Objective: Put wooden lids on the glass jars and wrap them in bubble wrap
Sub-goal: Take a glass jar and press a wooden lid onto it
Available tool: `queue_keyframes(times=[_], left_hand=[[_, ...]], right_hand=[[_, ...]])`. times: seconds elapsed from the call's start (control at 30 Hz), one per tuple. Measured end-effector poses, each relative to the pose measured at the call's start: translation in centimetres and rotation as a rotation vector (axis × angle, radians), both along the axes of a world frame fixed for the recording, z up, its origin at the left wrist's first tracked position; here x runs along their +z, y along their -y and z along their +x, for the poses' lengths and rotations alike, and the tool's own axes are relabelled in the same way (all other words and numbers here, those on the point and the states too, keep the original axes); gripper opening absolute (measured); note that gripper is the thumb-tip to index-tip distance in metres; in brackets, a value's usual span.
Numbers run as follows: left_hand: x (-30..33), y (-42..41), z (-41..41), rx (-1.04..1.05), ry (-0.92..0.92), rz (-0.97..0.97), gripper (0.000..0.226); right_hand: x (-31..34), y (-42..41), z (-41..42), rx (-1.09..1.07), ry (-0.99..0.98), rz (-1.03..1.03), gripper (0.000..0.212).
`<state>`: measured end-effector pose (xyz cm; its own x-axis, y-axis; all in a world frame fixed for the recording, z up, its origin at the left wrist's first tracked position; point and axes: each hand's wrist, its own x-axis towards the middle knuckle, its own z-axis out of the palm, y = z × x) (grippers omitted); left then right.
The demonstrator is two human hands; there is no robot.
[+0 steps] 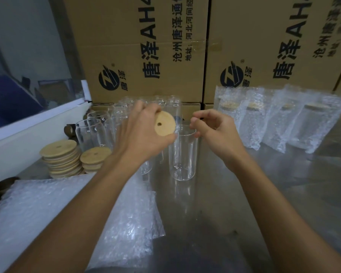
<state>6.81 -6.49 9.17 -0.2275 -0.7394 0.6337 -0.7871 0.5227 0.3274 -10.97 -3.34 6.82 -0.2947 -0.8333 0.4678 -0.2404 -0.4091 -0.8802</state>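
A clear glass jar (182, 154) stands upright on the steel table in the middle. My left hand (144, 133) holds a round wooden lid (164, 124) with a small hole, tilted, just left of and above the jar's mouth. My right hand (215, 129) pinches the jar's rim on its right side with curled fingers. More empty glass jars (95, 131) stand behind my left hand. Two stacks of wooden lids (62, 158) sit at the left. Flat sheets of bubble wrap (47, 213) lie at the front left.
Several jars with lids, wrapped in bubble wrap (280, 123), lean in a row at the back right. Large cardboard boxes (146, 48) wall off the back. A white ledge (28, 131) runs along the left. Dark tape rolls (2, 186) lie at the far left.
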Motion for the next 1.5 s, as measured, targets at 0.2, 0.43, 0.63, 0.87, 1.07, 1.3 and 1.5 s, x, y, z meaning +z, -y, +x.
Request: queue_keyframes(times=[0.2,0.43,0.63,0.87,1.07,1.3,1.5], left_hand=[[-0.8,-1.0,-3.4,-0.21,-0.065,-0.107,0.072],[-3.9,-1.0,-6.8,-0.152,-0.416,0.01,0.098],[-7.3,-0.5,-8.9,-0.041,-0.713,0.198,0.119],[-12.2,0.8,-8.9,0.022,-0.738,0.425,0.121],[-14.7,1.5,-8.8,-0.034,-0.823,0.456,0.099],[-14.7,0.4,-8.2,-0.066,-0.788,0.247,0.091],[-14.3,-0.4,-7.9,-0.132,-0.782,0.169,0.089]], right_hand=[[0.2,-0.2,0.8,0.182,-0.029,0.013,0.032],[-0.1,0.4,-0.4,0.056,0.151,0.045,0.036],[-0.2,1.2,-1.2,0.027,0.483,0.186,0.039],[-0.4,1.1,-1.4,0.083,0.52,0.174,0.033],[-0.6,1.1,-1.7,-0.028,0.454,0.206,0.032],[-1.4,1.0,-0.9,-0.082,-0.026,0.063,0.04],[-1.9,0.6,-0.2,-0.127,-0.371,0.009,0.037]])
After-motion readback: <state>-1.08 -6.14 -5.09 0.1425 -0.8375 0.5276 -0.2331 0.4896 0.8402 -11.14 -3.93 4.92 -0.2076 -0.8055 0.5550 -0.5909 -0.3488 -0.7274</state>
